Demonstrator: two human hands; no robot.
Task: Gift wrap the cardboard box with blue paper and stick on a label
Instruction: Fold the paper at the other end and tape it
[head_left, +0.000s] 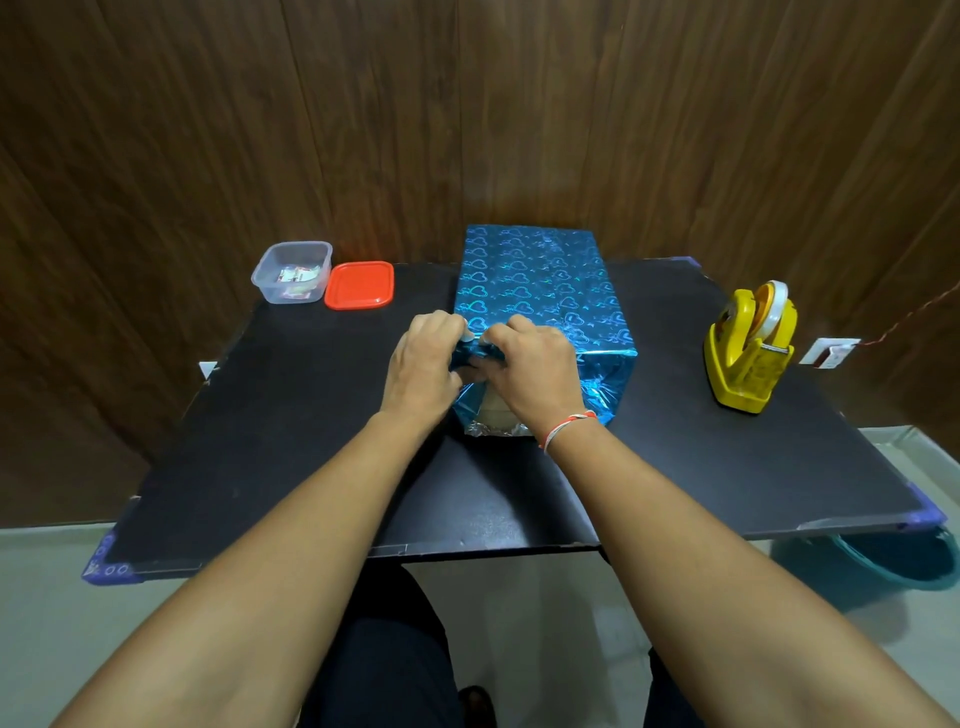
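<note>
Where the near end of the cardboard box (506, 413) is not yet closed, we see bare brown card showing between folds of blue paper (540, 283), with a silvery underside of the sheet crumpled along the bottom edge. The box stands at the middle of the black table (291, 441), its long side running away from us and its far end overhanging the table's back edge by the wooden wall (208, 130). Our left hand (423, 366) and right hand (530, 371) meet at the top near edge, both with fingers curled and pinching a flap of the paper between them; we cannot quite tell, behind the knuckles, how far the flap is folded. A red and white thread (566, 428) circles the right wrist.

To the right, well apart from the box, a yellow tape dispenser (748, 351) sits near the table's right edge, leaving bare table between. At the far left corner a clear plastic container (291, 270) holds what may be small labels, and its red lid (359, 285) lies just beside it. The near half of the table lies under our forearms. A teal basin (872, 564) shows on the floor beneath the right corner.
</note>
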